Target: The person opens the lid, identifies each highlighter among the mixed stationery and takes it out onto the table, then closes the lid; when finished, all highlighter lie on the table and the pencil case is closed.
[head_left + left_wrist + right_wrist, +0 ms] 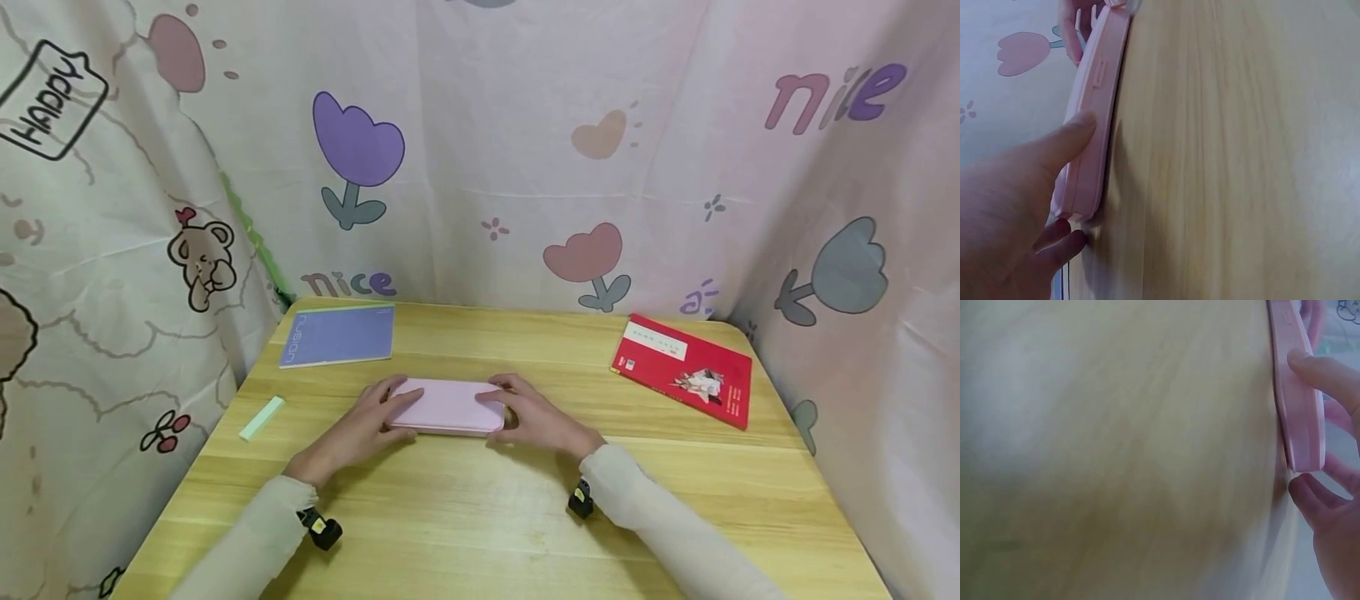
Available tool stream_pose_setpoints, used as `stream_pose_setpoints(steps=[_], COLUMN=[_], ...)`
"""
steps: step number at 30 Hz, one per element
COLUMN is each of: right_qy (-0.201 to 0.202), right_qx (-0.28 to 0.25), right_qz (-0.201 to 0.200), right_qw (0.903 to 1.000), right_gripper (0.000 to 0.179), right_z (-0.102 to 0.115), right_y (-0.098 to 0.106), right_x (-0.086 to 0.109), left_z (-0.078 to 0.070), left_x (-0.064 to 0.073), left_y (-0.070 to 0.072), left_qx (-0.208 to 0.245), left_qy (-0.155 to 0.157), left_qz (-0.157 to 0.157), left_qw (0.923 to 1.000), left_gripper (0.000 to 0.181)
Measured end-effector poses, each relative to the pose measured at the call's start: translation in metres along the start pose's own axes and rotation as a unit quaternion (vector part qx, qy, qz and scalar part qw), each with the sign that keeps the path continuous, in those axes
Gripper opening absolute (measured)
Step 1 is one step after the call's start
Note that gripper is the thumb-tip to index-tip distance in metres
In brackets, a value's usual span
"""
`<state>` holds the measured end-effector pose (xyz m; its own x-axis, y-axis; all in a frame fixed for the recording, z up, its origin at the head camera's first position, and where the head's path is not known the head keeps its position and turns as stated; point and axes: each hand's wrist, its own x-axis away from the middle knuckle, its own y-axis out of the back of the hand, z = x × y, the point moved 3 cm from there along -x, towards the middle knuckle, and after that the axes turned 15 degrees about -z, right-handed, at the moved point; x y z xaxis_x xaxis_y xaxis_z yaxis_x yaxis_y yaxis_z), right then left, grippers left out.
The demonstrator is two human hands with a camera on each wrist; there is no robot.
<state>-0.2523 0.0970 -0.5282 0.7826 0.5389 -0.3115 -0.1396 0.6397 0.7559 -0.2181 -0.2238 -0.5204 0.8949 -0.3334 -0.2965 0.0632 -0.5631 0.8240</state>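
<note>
A closed pink pencil case (447,407) lies crosswise near the middle of the wooden table, with a small clasp on its long front side. The left hand (375,419) grips its left end, thumb on the front side and fingers over the top and round the end. At the other end, the right hand (536,417) holds it the same way, its thumb (1310,365) on the front side. In the left wrist view the pencil case (1094,119) appears down at the tabletop; whether it is slightly lifted I cannot tell.
Back left on the table (480,517) lies a blue-purple notebook (339,336). A pale green strip (262,418) is left of the left hand. A red booklet (686,368) lies at the back right. Printed curtains (480,150) hang behind and on both sides.
</note>
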Motion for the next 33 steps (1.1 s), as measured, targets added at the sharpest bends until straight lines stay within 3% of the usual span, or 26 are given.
stream_pose_setpoints(steps=[7, 17, 24, 28, 33], right_qy=[0.026, 0.041, 0.045, 0.061, 0.063], right_qx=[0.034, 0.085, 0.097, 0.095, 0.088], right_qz=[0.027, 0.038, 0.042, 0.033, 0.027], right_qw=[0.9987, 0.9948, 0.9934, 0.9931, 0.9938], right_gripper=[0.078, 0.079, 0.081, 0.084, 0.088], right_z=[0.007, 0.009, 0.009, 0.009, 0.008], right_y=[-0.008, -0.013, -0.014, -0.014, -0.013], right_x=[-0.01, -0.015, -0.014, -0.015, -0.018], left_z=[0.008, 0.014, 0.015, 0.013, 0.016], left_x=[-0.009, -0.019, -0.028, -0.036, -0.04], left_y=[-0.001, 0.001, 0.003, 0.01, 0.012], left_qx=[-0.013, -0.034, -0.088, -0.078, -0.055], left_qy=[-0.005, -0.069, -0.106, -0.111, -0.088], left_qz=[0.042, 0.048, 0.077, 0.091, 0.105], left_qw=[0.999, 0.9959, 0.9875, 0.9866, 0.989], left_gripper=[0.083, 0.081, 0.08, 0.074, 0.078])
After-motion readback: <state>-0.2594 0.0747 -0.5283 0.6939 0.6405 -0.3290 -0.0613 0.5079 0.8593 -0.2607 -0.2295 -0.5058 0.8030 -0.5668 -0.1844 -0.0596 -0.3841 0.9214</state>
